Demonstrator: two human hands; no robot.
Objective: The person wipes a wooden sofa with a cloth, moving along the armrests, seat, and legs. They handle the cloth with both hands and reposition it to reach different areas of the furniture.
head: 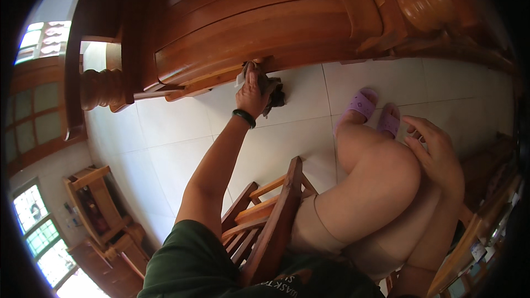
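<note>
My left hand (251,93), with a dark bangle on its wrist, grips a crumpled dark cloth (273,93) at the lower edge of a large polished wooden piece of furniture (256,29). A small pale piece of the cloth or something else shows beside the fingers. Part of the cloth hangs over the tiled floor. On the other side, my right hand (432,149) is beside my bent knee, its fingers loosely curled and apart, with nothing seen in it.
I sit on a slatted wooden chair (285,215). My feet wear purple slippers (361,105) on the pale tiles (281,140). A turned wooden post (101,89) stands at the left, and a wooden cabinet (97,211) beyond it. Another wooden piece with assorted items (478,252) is at lower right.
</note>
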